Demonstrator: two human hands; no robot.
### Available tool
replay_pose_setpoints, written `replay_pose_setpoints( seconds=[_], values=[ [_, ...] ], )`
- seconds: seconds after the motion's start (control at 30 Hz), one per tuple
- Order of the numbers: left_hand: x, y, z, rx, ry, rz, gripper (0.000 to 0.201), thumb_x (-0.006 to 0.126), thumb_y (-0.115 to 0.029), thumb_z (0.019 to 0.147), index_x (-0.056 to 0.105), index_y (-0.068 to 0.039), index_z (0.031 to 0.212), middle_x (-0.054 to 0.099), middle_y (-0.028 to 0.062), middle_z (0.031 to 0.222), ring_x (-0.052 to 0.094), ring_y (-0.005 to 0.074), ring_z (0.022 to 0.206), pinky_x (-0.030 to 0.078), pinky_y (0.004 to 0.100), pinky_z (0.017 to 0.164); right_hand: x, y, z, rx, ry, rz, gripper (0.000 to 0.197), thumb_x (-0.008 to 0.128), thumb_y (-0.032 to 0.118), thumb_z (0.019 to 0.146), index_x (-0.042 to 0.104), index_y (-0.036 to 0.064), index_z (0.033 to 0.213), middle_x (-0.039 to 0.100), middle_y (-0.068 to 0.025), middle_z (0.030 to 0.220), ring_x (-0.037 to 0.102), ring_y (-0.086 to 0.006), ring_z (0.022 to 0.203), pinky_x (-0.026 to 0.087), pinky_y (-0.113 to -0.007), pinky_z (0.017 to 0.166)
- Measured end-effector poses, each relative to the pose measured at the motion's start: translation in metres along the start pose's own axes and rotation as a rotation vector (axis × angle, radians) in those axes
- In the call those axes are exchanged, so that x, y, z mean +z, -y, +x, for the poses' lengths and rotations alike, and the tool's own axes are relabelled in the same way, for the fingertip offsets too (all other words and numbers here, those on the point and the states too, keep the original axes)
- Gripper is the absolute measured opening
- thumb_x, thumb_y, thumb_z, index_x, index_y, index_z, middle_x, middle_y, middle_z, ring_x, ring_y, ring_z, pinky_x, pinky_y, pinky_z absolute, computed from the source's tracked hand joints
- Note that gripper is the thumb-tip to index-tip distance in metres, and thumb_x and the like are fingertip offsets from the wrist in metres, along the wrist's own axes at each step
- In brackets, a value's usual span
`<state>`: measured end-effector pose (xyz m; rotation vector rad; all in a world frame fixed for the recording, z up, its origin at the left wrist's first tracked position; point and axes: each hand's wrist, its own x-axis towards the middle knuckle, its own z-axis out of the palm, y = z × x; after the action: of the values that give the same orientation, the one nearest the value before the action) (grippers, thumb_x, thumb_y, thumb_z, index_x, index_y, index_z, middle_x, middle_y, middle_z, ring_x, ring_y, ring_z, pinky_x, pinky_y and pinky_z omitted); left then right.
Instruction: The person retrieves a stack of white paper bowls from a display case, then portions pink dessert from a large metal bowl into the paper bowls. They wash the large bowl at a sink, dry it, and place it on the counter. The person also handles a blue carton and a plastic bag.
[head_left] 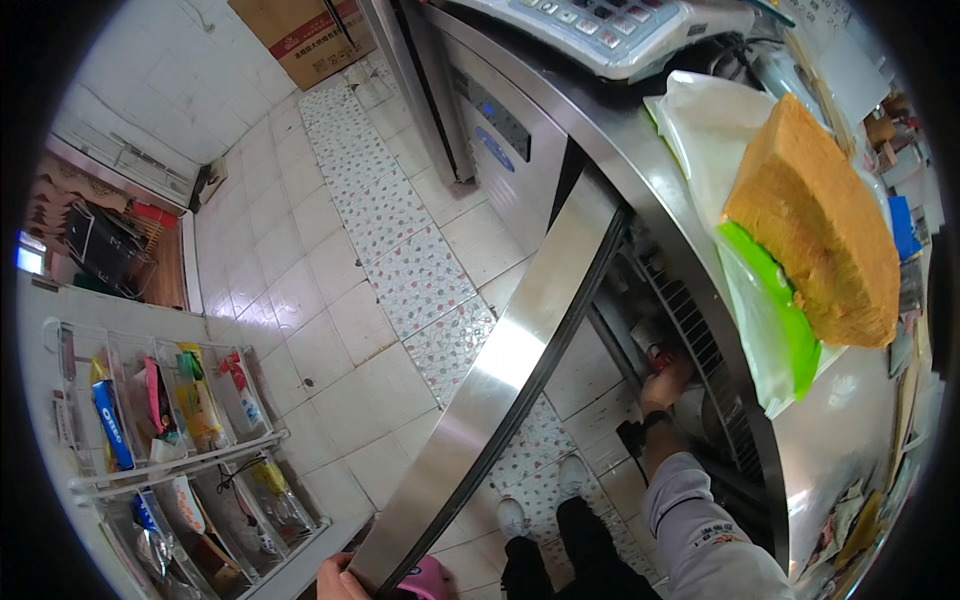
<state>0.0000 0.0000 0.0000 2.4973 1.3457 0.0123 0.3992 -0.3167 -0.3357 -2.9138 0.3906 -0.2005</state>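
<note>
Left hand (338,580) clamped on the near edge of the open steel cabinet door (500,380); right hand (665,385) deep inside the under-counter cabinet (690,340) by a small red-topped item (659,357), grip not discernible. Far right on the shiny steel counter (640,160): porous golden sponge cake block (820,230) on white and green plastic bags (770,330). Near left: clear rack (160,400) of bright snack packets.
</note>
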Motion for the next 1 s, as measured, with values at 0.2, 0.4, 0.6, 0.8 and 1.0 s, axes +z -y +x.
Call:
replay_pose_setpoints(
  seconds=[0.2,0.4,0.6,0.8,1.0],
  values=[
    [0.006,-0.001,-0.005,-0.012,-0.002,0.02,0.043,0.036,-0.033,0.097,0.059,0.002,0.11,0.061,0.0261,0.098,0.058,0.0447,0.091,0.045,0.0482,0.078,0.002,-0.003,0.024,0.017,0.077,0.25,0.037,0.058,0.009,0.082,0.057,0.0027,0.118,0.059,-0.0215,0.114,0.055,-0.0374,0.107,0.041,-0.045,0.096],
    [0.001,-0.02,-0.019,-0.076,0.046,0.026,0.043,0.037,-0.033,0.097,0.058,0.002,0.112,0.06,0.0286,0.099,0.056,0.0479,0.091,0.045,0.0489,0.08,-0.004,-0.012,0.052,0.097,0.517,0.067,0.042,0.045,0.033,0.096,0.055,0.0064,0.125,0.057,-0.0174,0.122,0.054,-0.0364,0.109,0.043,-0.044,0.092],
    [0.004,-0.053,-0.051,0.018,-0.047,-0.077,0.032,0.038,-0.024,0.096,0.051,0.002,0.081,0.052,0.0269,0.082,0.049,0.0471,0.078,0.039,0.0513,0.07,-0.084,-0.026,-0.108,-0.052,1.125,0.912,0.026,0.058,0.024,0.091,0.062,0.0043,0.108,0.064,-0.0083,0.099,0.059,-0.0185,0.091,0.047,-0.033,0.079],
    [0.03,-0.057,-0.111,0.142,0.386,-0.501,0.05,0.035,-0.038,0.097,0.052,0.003,0.119,0.054,0.0319,0.111,0.049,0.0478,0.103,0.039,0.0499,0.09,-0.308,-0.03,-0.256,0.144,1.802,0.937,0.055,0.05,0.041,0.096,0.043,0.0045,0.137,0.052,-0.005,0.132,0.045,-0.0159,0.123,0.037,-0.029,0.101],
    [0.0,-0.029,-0.141,0.193,1.122,-0.88,0.053,0.041,-0.043,0.098,0.046,-0.003,0.132,0.06,0.0151,0.117,0.055,0.0243,0.111,0.043,0.0373,0.093,-0.404,-0.073,-0.271,-0.083,1.437,0.661,0.076,0.043,0.062,0.09,0.045,-0.0019,0.13,0.054,-0.0191,0.126,0.052,-0.0286,0.115,0.042,-0.036,0.096]
  ],
)
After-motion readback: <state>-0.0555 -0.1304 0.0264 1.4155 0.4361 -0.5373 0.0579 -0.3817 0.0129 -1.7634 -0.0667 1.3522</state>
